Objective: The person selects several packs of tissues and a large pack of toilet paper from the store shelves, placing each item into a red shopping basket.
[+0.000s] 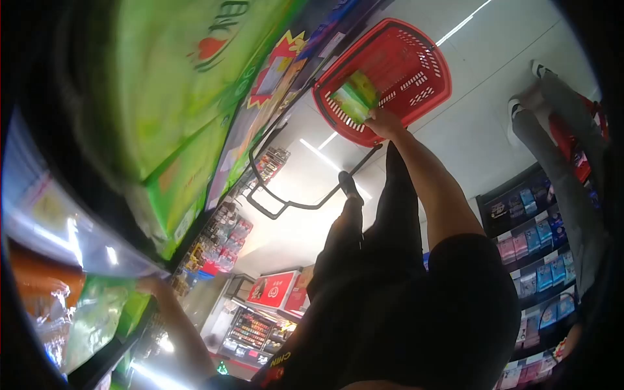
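My right hand (385, 123) is closed on the near edge of a green and white soft pack (354, 99). The pack is inside a red plastic shopping basket (432, 68) with slotted walls, which is on the floor. The basket's black handle (305, 206) hangs out to the near side. At the lower left, my left hand (151, 286) reaches to the shelf, right beside a green plastic-wrapped pack (133, 309); its fingers are hidden and blurred.
Large green packs (195, 117) fill the shelf close on the left. A person in grey trousers (559, 110) stands at the right, near a rack (533, 260) of small packages. Another lit display (250, 331) stands at the bottom.
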Motion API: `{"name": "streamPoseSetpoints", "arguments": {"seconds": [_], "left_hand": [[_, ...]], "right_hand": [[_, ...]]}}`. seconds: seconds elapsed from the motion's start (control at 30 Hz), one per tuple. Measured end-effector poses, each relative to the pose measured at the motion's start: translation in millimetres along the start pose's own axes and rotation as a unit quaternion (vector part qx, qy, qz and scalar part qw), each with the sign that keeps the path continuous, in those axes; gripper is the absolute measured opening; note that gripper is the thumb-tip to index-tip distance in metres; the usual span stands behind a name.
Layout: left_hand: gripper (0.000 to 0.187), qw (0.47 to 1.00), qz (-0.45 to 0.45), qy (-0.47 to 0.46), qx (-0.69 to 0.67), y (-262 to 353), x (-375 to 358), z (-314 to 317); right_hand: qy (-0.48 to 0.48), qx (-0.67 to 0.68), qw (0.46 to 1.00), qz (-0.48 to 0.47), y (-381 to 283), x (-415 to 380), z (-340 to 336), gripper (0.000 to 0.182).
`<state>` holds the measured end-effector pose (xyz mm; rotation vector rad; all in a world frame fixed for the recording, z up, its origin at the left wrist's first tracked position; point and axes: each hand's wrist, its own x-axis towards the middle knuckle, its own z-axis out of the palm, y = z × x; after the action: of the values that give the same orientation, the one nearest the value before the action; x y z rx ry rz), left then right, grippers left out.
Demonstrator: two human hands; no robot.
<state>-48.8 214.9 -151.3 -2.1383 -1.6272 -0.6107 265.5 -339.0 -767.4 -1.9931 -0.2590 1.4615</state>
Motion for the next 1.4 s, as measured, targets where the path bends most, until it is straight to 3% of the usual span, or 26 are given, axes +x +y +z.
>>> {"name": "streamPoseSetpoints", "arguments": {"seconds": [0.13, 0.23, 0.43, 0.47, 0.57, 0.67, 0.77, 0.83, 0.97, 1.0, 1.03, 1.1, 1.17, 1.2, 1.23, 1.27, 1.3, 1.4], "left_hand": [[0.047, 0.983, 0.020, -0.010, 0.183, 6, 1, -17], [0.048, 0.945, 0.043, -0.023, 0.324, 10, 1, -23], [0.052, 0.877, 0.082, -0.039, 0.472, 22, 5, -23], [0.052, 0.868, 0.086, -0.041, 0.486, 24, 6, -21], [0.054, 0.847, 0.098, -0.050, 0.521, 31, 5, -17], [0.055, 0.831, 0.108, -0.063, 0.543, 35, 2, -10], [0.057, 0.823, 0.114, -0.079, 0.551, 34, -2, -5], [0.058, 0.816, 0.113, -0.096, 0.559, 36, -9, -1], [0.061, 0.783, 0.118, -0.162, 0.588, 49, -29, 5], [0.054, 0.808, 0.129, -0.136, 0.559, 36, -29, 15], [0.048, 0.856, 0.160, -0.065, 0.488, 22, -31, 34], [0.035, 0.888, 0.251, 0.095, 0.373, -13, -39, 74], [0.025, 0.915, 0.266, 0.172, 0.248, -17, -50, 100], [0.027, 0.973, 0.198, 0.113, 0.029, 44, -60, 56], [0.035, 0.968, 0.119, 0.091, -0.200, 111, -71, 10], [0.032, 0.968, 0.070, 0.074, -0.228, 130, -75, -7], [0.031, 0.951, 0.070, 0.055, -0.297, 149, -77, -35], [0.025, 0.910, 0.056, 0.050, -0.408, 146, -78, -43]], "right_hand": [[0.041, 0.009, 0.999, 0.015, -22, 21, 4, 0.058], [0.075, -0.005, 0.997, 0.019, -11, 59, 30, 0.058], [0.054, -0.002, 0.997, 0.059, -22, 84, 46, 0.038], [0.080, -0.024, 0.995, 0.050, -14, 92, 59, 0.033], [0.037, -0.181, 0.982, -0.030, 17, 115, 88, 0.027], [0.002, -0.139, 0.989, -0.052, 8, 94, 75, 0.023], [0.071, 0.044, 0.996, 0.013, 2, 58, 67, 0.020], [0.121, -0.193, 0.953, -0.198, 9, 38, 67, 0.022], [0.108, -0.233, 0.942, -0.218, -32, -37, 43, 0.020], [0.116, -0.134, 0.965, -0.192, -50, -65, 33, 0.018], [0.098, -0.070, 0.977, -0.178, -61, -84, 30, 0.019], [0.047, 0.020, 0.986, -0.157, -74, -111, 29, 0.029], [-0.036, 0.307, 0.951, -0.022, -127, -171, 17, 0.025], [-0.047, 0.345, 0.937, -0.036, -154, -200, 15, 0.023], [-0.060, 0.383, 0.920, -0.046, -179, -229, 14, 0.021], [-0.091, 0.382, 0.917, -0.076, -202, -257, 13, 0.021], [-0.122, 0.378, 0.912, -0.103, -226, -282, 13, 0.021], [-0.176, 0.348, 0.912, -0.128, -290, -355, 19, 0.030]]}}
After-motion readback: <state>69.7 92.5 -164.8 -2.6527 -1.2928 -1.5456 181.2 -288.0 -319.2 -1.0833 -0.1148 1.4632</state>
